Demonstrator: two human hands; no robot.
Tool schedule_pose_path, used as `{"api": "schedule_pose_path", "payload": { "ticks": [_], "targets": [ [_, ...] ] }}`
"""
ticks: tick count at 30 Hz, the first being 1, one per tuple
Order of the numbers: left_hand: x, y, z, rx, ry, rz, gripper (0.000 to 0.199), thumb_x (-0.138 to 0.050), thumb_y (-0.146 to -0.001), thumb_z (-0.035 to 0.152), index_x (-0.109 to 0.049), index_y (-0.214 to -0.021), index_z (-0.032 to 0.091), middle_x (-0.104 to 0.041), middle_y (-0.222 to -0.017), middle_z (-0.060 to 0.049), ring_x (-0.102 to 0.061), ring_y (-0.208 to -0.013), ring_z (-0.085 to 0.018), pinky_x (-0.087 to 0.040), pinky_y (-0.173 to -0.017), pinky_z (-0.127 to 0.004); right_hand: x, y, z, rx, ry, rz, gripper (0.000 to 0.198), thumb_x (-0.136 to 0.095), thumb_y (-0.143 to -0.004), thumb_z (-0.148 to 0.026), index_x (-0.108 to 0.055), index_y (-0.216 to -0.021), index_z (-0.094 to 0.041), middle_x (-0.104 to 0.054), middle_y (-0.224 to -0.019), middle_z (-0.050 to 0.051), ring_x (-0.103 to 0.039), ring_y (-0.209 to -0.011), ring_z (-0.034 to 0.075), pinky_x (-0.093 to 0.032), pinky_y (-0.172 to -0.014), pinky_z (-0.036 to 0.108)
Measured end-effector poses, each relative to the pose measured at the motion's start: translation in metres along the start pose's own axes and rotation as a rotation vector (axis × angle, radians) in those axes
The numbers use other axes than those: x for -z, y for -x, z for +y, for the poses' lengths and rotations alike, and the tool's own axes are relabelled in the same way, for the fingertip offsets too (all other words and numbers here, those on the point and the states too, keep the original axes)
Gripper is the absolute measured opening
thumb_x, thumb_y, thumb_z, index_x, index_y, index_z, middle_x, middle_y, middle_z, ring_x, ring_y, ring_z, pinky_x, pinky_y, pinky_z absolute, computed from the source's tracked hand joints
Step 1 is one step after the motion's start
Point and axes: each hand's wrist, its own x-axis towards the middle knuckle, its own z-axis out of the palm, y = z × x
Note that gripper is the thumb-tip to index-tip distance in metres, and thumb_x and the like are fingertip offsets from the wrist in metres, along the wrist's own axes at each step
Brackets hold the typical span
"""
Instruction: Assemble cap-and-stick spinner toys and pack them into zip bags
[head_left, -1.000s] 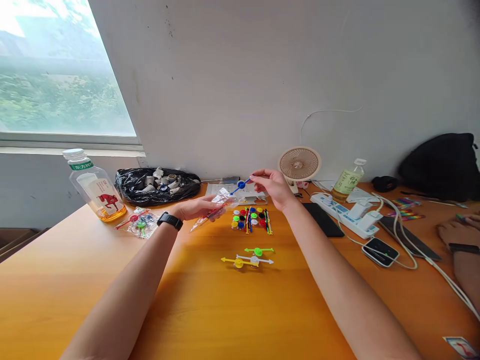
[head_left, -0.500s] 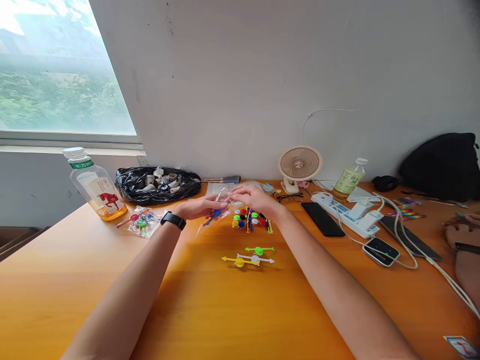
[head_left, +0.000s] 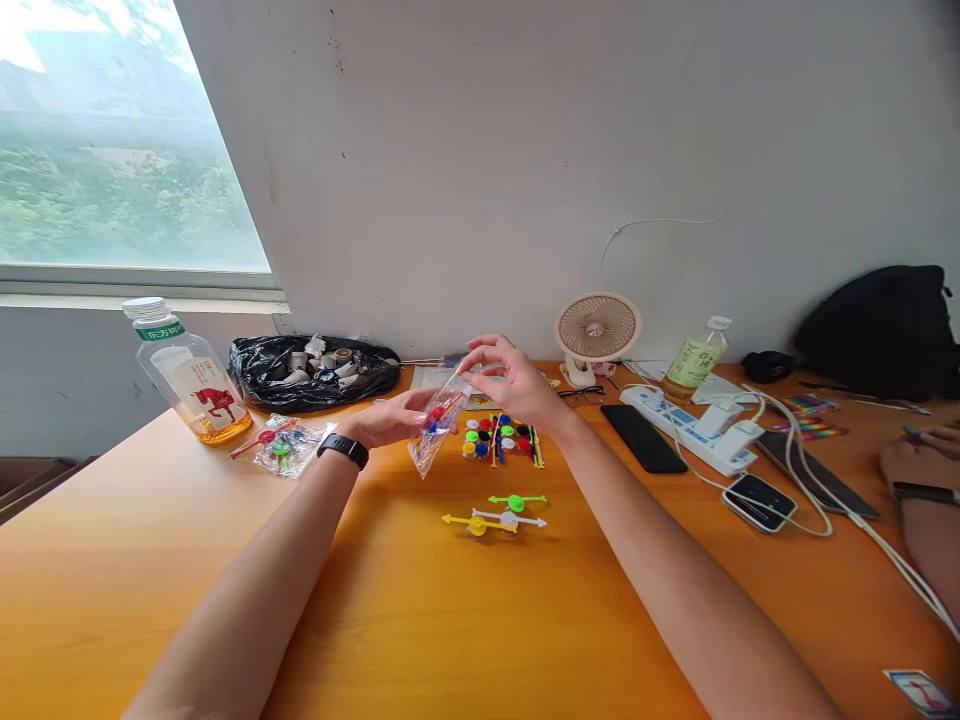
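left hand [head_left: 394, 418] pinches the side of a clear plastic bag [head_left: 424, 458], thumb on the near face, other fingers mostly hidden behind it; right hand [head_left: 517, 385] has its fingers bent at the bag's upper edge, can't tell if they press on the film or just touch it. bag is between the two hands, looks held off the table [head_left: 450, 630], tilted with a corner pointing down and the upper end toward the right hand, probably so one hand steadies while the other works the top. red and blue parts [head_left: 437, 413] show through the film, exact shapes unclear. just right of it, small colored discs [head_left: 481, 450] lie in rows with arrow sticks [head_left: 538, 445] alongside, likely grouped so they're easy to count or pick. nearer the person, a green spinner [head_left: 517, 503], a white spinner [head_left: 509, 519] and a yellow spinner [head_left: 478, 525] lie close together, yellow arrow crossing by the white one, all within easy reach. a second clear bag [head_left: 281, 447] with red, green and blue parts lies left beside the bottle [head_left: 191, 375], likely parked out of the hands' way.
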Motion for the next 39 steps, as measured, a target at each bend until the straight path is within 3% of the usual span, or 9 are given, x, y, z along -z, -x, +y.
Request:
{"api": "schedule_pose_path", "payload": {
  "ticks": [4,8,9,13,19,26,32,35,39],
  "targets": [
    [0.003,-0.002,-0.014,0.000,0.092,0.057,0.069,-0.096,-0.064,0.028,-0.067,-0.125,0.014,-0.072,-0.102,-0.010,-0.067,-0.082,-0.018,-0.052,-0.075,-0.027,0.003,0.000,-0.004,0.048,0.088,0.072,0.016,-0.067,-0.092,-0.031,-0.073,-0.106,-0.025,-0.056,-0.132,0.007,-0.053,-0.128,0.023,-0.049,-0.099,0.034],
    [0.008,-0.006,-0.017,-0.075,0.182,0.218,0.057,-0.095,-0.066,0.021,-0.069,-0.116,0.014,-0.073,-0.098,-0.007,-0.069,-0.080,-0.016,-0.054,-0.073,-0.024,0.028,-0.001,-0.004,-0.028,0.197,0.121,0.016,-0.063,-0.092,-0.032,-0.069,-0.103,-0.022,-0.067,-0.110,0.006,-0.060,-0.098,0.020,-0.049,-0.079,0.030],
    [0.008,-0.006,-0.015,-0.100,0.216,0.279,0.054,-0.094,-0.067,0.022,-0.070,-0.114,0.014,-0.073,-0.097,-0.007,-0.070,-0.081,-0.016,-0.055,-0.074,-0.024,0.036,0.000,-0.003,-0.072,0.232,0.026,0.013,-0.064,-0.091,-0.032,-0.070,-0.095,-0.021,-0.069,-0.098,0.005,-0.060,-0.088,0.019,-0.047,-0.074,0.029],
    [0.000,-0.003,-0.007,-0.138,0.364,0.478,0.041,-0.089,-0.077,0.031,-0.069,-0.110,0.017,-0.074,-0.097,-0.006,-0.072,-0.085,-0.020,-0.059,-0.073,-0.028,0.056,0.017,0.011,-0.329,0.281,-0.736,0.007,-0.075,-0.080,-0.027,-0.076,-0.081,-0.020,-0.072,-0.077,0.003,-0.060,-0.070,0.018,-0.043,-0.063,0.029],
    [-0.038,0.021,-0.022,-0.050,0.218,0.605,0.050,-0.093,-0.074,0.016,-0.066,-0.115,0.018,-0.074,-0.106,-0.007,-0.073,-0.087,-0.016,-0.057,-0.072,-0.022,0.044,0.066,0.037,-0.441,0.317,-0.942,0.009,-0.081,-0.070,-0.016,-0.074,-0.074,-0.020,-0.072,-0.076,0.003,-0.060,-0.068,0.018,-0.042,-0.059,0.029],
    [-0.066,0.039,-0.043,-0.048,-0.003,0.692,0.060,-0.097,-0.069,0.029,-0.063,-0.117,0.017,-0.074,-0.104,-0.008,-0.072,-0.086,-0.018,-0.057,-0.074,-0.026,0.059,0.073,0.017,-0.370,0.191,-0.779,0.011,-0.076,-0.082,-0.028,-0.075,-0.077,-0.018,-0.066,-0.073,0.005,-0.056,-0.070,0.018,-0.040,-0.064,0.033],
    [-0.074,0.035,-0.049,-0.109,-0.177,0.701,0.051,-0.096,-0.070,0.033,-0.065,-0.107,0.016,-0.075,-0.099,-0.006,-0.070,-0.083,-0.017,-0.055,-0.070,-0.025,0.077,0.037,-0.023,-0.226,0.141,-0.348,0.032,-0.070,-0.089,-0.049,-0.073,-0.093,-0.017,-0.061,-0.074,0.000,-0.048,-0.065,0.013,-0.033,-0.059,0.027],
    [-0.075,0.034,-0.053,-0.129,-0.200,0.716,0.055,-0.096,-0.068,0.034,-0.064,-0.109,0.016,-0.075,-0.099,-0.005,-0.070,-0.087,-0.018,-0.057,-0.077,-0.027,0.063,0.020,-0.047,-0.085,0.208,-0.099,0.027,-0.062,-0.096,-0.043,-0.072,-0.096,-0.018,-0.056,-0.072,-0.002,-0.044,-0.063,0.012,-0.031,-0.058,0.027],
    [-0.075,0.032,-0.056,-0.147,-0.199,0.725,0.060,-0.097,-0.067,0.035,-0.063,-0.113,0.017,-0.075,-0.099,-0.005,-0.071,-0.088,-0.019,-0.058,-0.080,-0.030,0.026,0.009,-0.066,0.079,0.380,-0.054,0.017,-0.057,-0.097,-0.026,-0.071,-0.094,-0.018,-0.064,-0.084,0.002,-0.053,-0.073,0.014,-0.037,-0.067,0.027]
  ]
}}
